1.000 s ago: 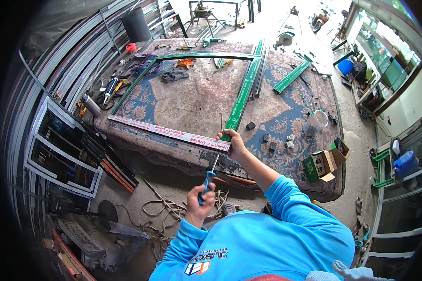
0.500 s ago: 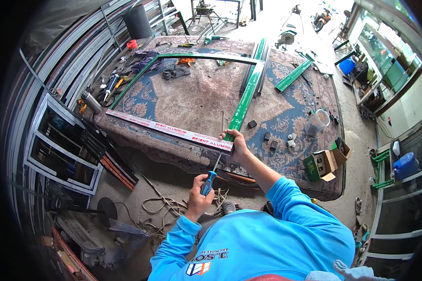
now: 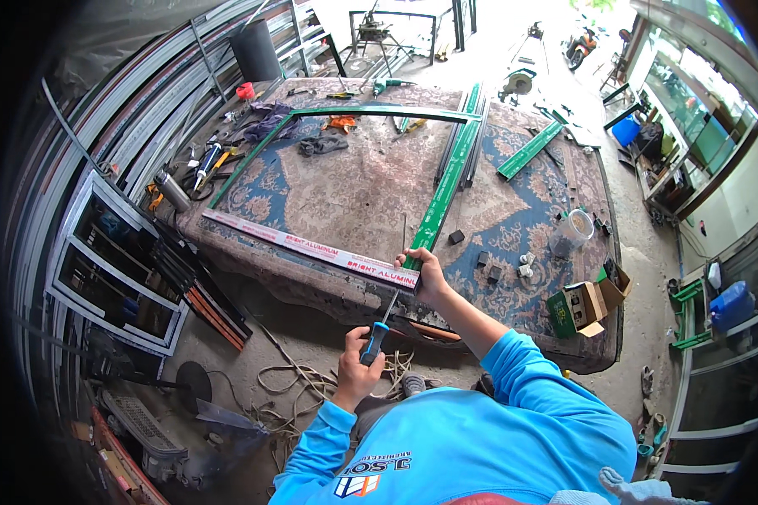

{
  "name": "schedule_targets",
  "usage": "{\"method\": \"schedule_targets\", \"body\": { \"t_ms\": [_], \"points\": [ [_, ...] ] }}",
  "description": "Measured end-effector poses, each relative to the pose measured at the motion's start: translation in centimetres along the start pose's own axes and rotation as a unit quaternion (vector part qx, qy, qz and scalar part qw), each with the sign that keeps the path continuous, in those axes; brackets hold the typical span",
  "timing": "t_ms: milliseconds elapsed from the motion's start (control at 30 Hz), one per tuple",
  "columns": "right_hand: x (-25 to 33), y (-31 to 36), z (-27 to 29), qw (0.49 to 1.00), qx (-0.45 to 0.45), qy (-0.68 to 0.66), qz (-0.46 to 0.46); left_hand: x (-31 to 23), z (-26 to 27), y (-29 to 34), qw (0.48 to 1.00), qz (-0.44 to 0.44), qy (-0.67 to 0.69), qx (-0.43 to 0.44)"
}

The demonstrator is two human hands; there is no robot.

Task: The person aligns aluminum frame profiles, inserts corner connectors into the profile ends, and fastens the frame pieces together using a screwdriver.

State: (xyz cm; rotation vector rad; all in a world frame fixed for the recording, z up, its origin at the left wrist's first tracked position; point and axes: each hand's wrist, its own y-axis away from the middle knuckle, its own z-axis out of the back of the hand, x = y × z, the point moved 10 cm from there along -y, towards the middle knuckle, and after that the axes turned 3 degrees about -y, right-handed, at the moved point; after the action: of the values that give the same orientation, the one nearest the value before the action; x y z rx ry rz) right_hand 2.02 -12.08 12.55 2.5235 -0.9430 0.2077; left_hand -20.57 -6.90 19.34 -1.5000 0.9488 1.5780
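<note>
My left hand [image 3: 358, 372] is closed round the blue-and-black handle of a screwdriver [image 3: 374, 341]. Its shaft points up at the near right corner of a rectangular aluminium frame, and the tip is hard to make out there. That corner is gripped by my right hand [image 3: 429, 276], fingers wrapped over the green side bar. The frame lies on the carpet-covered table; its near bar [image 3: 312, 247] wears white film with red print, while the right bar [image 3: 443, 189] and the other sides are covered in green film.
Several small black blocks [image 3: 494, 274], a clear plastic tub [image 3: 572, 233] and an open carton [image 3: 577, 308] sit on the right of the table [image 3: 354, 185]. A loose green bar [image 3: 531, 151] lies beyond them. Left are a steel flask [image 3: 172, 191] and tools. Cords [image 3: 299, 379] coil on the floor.
The fingers of my left hand have shifted on the screwdriver handle, which seems slightly turned. My right hand keeps its grip on the corner. The whole view has moved slightly.
</note>
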Motion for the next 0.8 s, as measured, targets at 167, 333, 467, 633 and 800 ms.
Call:
{"method": "schedule_targets", "body": {
  "t_ms": [167,333,467,633,800],
  "points": [
    [-0.4,1.1,0.2,1.000,-0.013,0.017,0.004,4.8,-3.3,2.2,0.766,0.277,0.574,0.082],
    [-0.5,1.1,0.7,0.999,-0.001,-0.046,-0.024,-0.4,-0.8,0.8,0.991,-0.078,-0.091,0.053],
    [0.2,0.9,0.7,0.999,-0.003,-0.032,-0.011,0.0,-0.4,0.1,1.000,-0.006,-0.014,0.018],
    [-0.7,1.3,1.1,1.000,-0.014,-0.021,-0.004,2.3,-0.7,0.5,0.991,0.077,0.103,0.032],
    [-0.2,0.5,1.1,0.999,-0.003,-0.044,-0.013,-0.4,-0.1,-0.2,0.989,-0.066,-0.125,0.032]
  ]
}}
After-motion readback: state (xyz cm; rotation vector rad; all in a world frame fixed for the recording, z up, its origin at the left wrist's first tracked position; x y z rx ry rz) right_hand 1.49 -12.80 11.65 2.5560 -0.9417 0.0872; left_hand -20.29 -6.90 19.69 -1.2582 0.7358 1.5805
